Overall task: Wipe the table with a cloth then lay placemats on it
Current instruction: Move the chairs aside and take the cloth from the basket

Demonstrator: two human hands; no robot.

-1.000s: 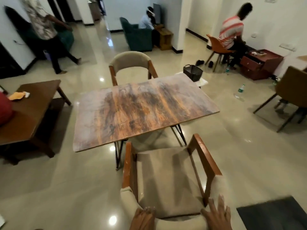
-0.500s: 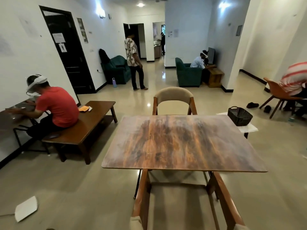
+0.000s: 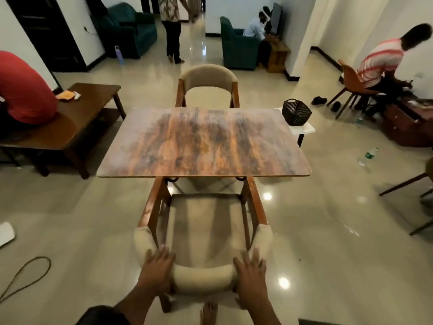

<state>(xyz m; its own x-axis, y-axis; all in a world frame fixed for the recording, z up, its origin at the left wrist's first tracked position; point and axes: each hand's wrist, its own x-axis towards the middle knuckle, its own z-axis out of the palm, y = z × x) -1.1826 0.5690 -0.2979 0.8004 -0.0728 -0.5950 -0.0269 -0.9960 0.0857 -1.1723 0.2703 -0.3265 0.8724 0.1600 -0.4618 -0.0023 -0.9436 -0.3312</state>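
Note:
A rectangular table (image 3: 203, 144) with a streaked brown wood-look top stands straight ahead; its top is bare. Between me and it stands a beige padded chair (image 3: 203, 221) with wooden arms, its front tucked under the table's near edge. My left hand (image 3: 157, 266) grips the left end of the chair's padded backrest. My right hand (image 3: 250, 273) grips the right end. No cloth or placemat is in either hand. An orange cloth-like thing (image 3: 65, 95) lies on the bench at the left.
A second beige chair (image 3: 208, 85) faces me across the table. A black basket (image 3: 296, 111) sits on a small white side table (image 3: 304, 130) at the far right corner. A wooden bench (image 3: 70, 123) with a seated person stands left. A bottle (image 3: 367, 156) and a cable (image 3: 25, 275) lie on the floor.
The view swung up across the room and back down to the chair. My hands, out of view half a second ago, now grip the backrest, and the chair stands square to the table.

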